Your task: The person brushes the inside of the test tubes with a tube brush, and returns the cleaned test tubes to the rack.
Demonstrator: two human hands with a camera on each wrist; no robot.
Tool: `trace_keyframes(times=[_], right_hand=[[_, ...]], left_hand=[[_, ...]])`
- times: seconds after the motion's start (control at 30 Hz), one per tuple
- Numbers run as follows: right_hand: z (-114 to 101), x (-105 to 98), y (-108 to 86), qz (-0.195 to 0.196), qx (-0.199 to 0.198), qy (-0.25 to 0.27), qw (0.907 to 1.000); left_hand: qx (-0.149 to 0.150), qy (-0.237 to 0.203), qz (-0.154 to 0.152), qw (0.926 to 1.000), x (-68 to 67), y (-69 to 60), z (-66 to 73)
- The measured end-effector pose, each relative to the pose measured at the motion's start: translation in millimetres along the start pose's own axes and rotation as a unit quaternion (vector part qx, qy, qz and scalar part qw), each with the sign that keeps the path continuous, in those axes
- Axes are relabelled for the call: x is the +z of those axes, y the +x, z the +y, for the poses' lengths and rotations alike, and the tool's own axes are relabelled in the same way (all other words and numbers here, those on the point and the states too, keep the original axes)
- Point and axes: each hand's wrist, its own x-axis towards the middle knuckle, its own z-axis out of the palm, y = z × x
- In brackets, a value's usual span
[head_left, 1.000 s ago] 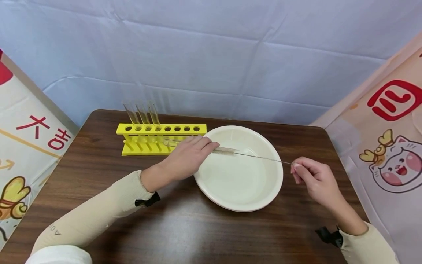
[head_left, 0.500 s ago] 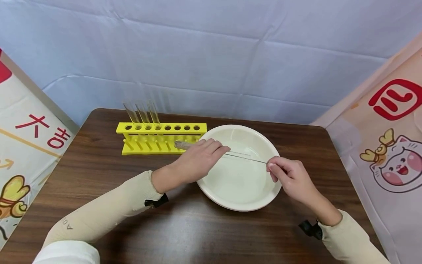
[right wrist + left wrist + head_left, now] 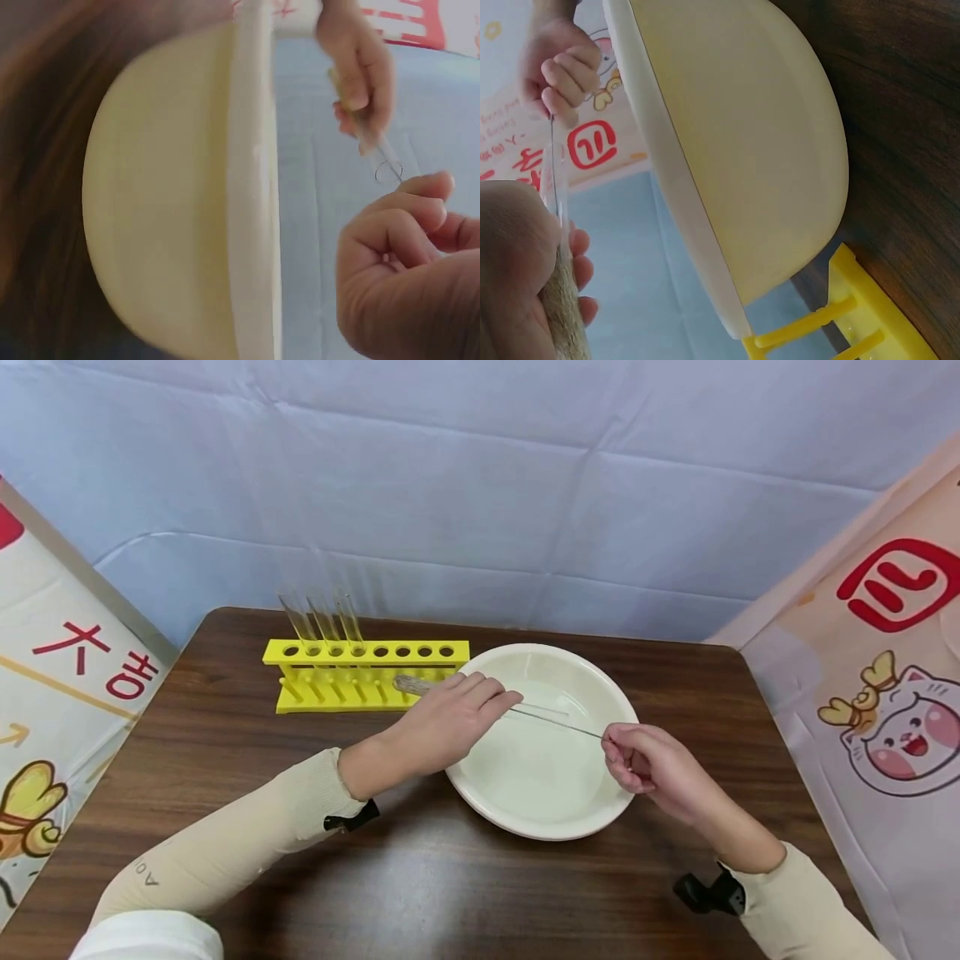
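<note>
My left hand holds a clear test tube lying nearly level above the left side of a white basin. Inside the tube, the bristles of a test tube brush fill the closed end, which sticks out left of the hand. The left wrist view shows the bristles packed against the glass, my left fingers wrapped about it. From the tube's mouth the brush's thin twisted wire runs right. Over the basin's right rim, my right hand pinches the wire's end between thumb and fingers.
Behind and left of the basin stands a yellow test tube rack. Three clear test tubes stand upright in its left half. The dark wooden table reaches a pale cloth backdrop at the back.
My right hand has moved left from beyond the basin's rim, sliding the brush deeper; its bristles went from the tube's mouth to the closed end. Lately the right fingers have turned slightly.
</note>
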Motion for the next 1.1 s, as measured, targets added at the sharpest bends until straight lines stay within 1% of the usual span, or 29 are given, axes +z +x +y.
trace_keyframes(times=[0.03, 0.1, 0.13, 0.2, 0.27, 0.33, 0.37, 0.43, 0.5, 0.53, 0.6, 0.67, 0.73, 0.83, 0.97, 1.03, 1.1], right_hand=[[0.7, -0.7, 0.2, -0.018, 0.009, 0.043, 0.9989], [2.3, -1.4, 0.8, -0.047, 0.015, 0.113, 0.9924], [2.9, -1.4, 1.3, -0.051, 0.016, 0.134, 0.9896], [3.6, -1.1, 2.6, -0.045, 0.024, 0.161, 0.9857], [4.0, -1.1, 3.8, -0.034, 0.031, 0.166, 0.9851], [4.1, -1.2, 4.1, -0.024, 0.032, 0.149, 0.9880], [4.0, -1.4, 3.9, -0.019, 0.027, 0.133, 0.9906], [3.6, -2.1, 2.8, -0.003, 0.012, 0.087, 0.9961], [3.2, -3.2, 1.5, 0.019, -0.009, 0.026, 0.9995], [3.2, -4.0, 0.8, 0.031, -0.021, -0.008, 0.9993], [3.8, -6.4, -0.3, 0.056, -0.046, -0.078, 0.9944], [5.1, -9.5, -1.2, 0.071, -0.074, -0.143, 0.9843], [6.5, -13.4, -1.7, 0.080, -0.104, -0.194, 0.9724], [8.3, -19.4, -3.2, 0.083, -0.136, -0.242, 0.9572], [10.9, -27.2, -8.9, 0.099, -0.163, -0.295, 0.9364], [13.6, -31.3, -11.7, 0.107, -0.184, -0.332, 0.9191], [16.8, -35.8, -13.5, 0.111, -0.213, -0.372, 0.8967]], left_hand=[[0.003, 0.001, 0.004, 1.0000, -0.4, 0.1, 0.0], [0.011, 0.007, 0.012, 0.9998, -0.6, 0.8, -0.4], [0.015, 0.010, 0.015, 0.9997, -1.0, 1.2, -0.6], [0.021, 0.014, 0.023, 0.9994, -1.4, 2.2, -1.1], [0.025, 0.017, 0.028, 0.9992, -1.8, 2.6, -1.6], [0.026, 0.018, 0.028, 0.9991, -2.5, 2.5, -1.9], [0.026, 0.019, 0.027, 0.9991, -3.1, 2.3, -2.1], [0.024, 0.019, 0.021, 0.9993, -4.3, 1.9, -2.4], [0.020, 0.021, 0.015, 0.9994, -5.5, 1.7, -3.0], [0.018, 0.022, 0.013, 0.9995, -6.1, 1.7, -3.3], [0.015, 0.020, 0.009, 0.9997, -7.4, 1.6, -3.9], [0.014, 0.015, 0.005, 0.9998, -8.0, 1.3, -4.7], [0.015, 0.008, 0.002, 0.9999, -8.3, 1.0, -5.7], [0.014, 0.000, 0.001, 0.9999, -7.7, -0.7, -7.9], [0.003, -0.001, 0.005, 1.0000, -7.6, -6.4, -11.9], [0.000, -0.001, 0.005, 1.0000, -7.7, -9.2, -13.7], [0.000, -0.002, 0.002, 1.0000, -7.9, -11.0, -15.2]])
